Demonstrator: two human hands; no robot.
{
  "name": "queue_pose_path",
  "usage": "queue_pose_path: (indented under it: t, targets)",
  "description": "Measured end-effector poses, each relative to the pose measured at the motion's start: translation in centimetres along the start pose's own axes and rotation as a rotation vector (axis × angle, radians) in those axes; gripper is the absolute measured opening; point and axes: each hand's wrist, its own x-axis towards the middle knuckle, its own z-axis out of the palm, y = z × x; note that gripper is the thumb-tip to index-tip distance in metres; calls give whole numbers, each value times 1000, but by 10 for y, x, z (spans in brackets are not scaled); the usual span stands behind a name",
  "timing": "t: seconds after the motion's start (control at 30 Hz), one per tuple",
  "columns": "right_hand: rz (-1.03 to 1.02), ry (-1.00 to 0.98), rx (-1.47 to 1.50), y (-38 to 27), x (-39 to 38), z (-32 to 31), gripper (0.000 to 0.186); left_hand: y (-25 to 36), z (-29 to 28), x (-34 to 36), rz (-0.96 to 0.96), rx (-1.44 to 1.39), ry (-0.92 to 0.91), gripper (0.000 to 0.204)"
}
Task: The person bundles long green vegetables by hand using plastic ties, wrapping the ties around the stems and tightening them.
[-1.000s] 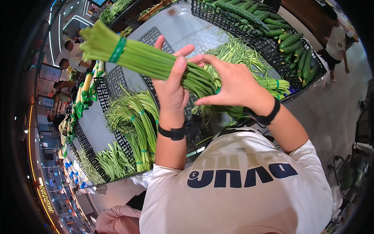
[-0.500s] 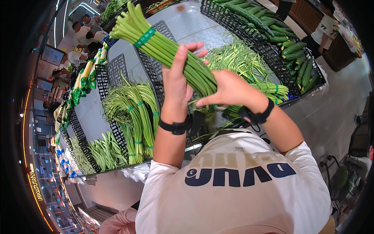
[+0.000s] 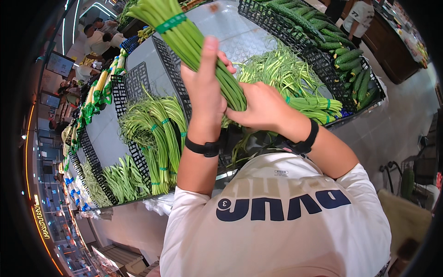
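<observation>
Held stalk bundle slants upper left to lower right, both hands on it

Far left on the bench [image 3: 108,134]: thin pale-green beans [image 3: 94,184] fill one compartment, with flat green beans [image 3: 127,180] in the next. Right of a black mesh divider [image 3: 139,161], long banded stalk bundles [image 3: 159,138] lie side by side, their tangled tips toward the far edge.

Centre: the held bundle [image 3: 187,44] is raised over the bench. Its long axis runs from the cut ends at upper left, past a green band [image 3: 170,22], down to the lower right. The left hand [image 3: 203,85] has its grip wrapped round the middle, thumb along the near side, fingertips showing beyond the stalks. From this grip, the banded end points up and away from the body; the other end drops rightward into the right hand [image 3: 265,107], whose grip is closed about it. So the left is nearer the band, the right nearer the lower end (the right palm hides that tip).

Right: a loose stalk heap [image 3: 281,71] spreads beyond the right hand, with short banded bundles [image 3: 318,104] just beside it. Furthest right, a black mesh crate [image 3: 272,34] holds dark-green cucumbers [image 3: 364,78], long ones at the far end.
</observation>
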Motion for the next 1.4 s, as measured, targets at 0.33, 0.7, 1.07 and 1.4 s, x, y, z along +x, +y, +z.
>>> queue_pose_path:
  t: [0.33,0.7,1.07,1.4]
  targets:
    - [-385,-313,547,49,12,-10,51,13,-2,-2,-254,-240,-117,25]
    - [-80,-214,-533,118,-26,-32,23,11,-8,22,-103,-286,-18,22]
    - [-359,251,-366,31,12,-62,88,-20,25,23,43,82,50,37]
    - [-220,-419,530,61,27,-22,37,-30,17,8,-217,-231,7,21]
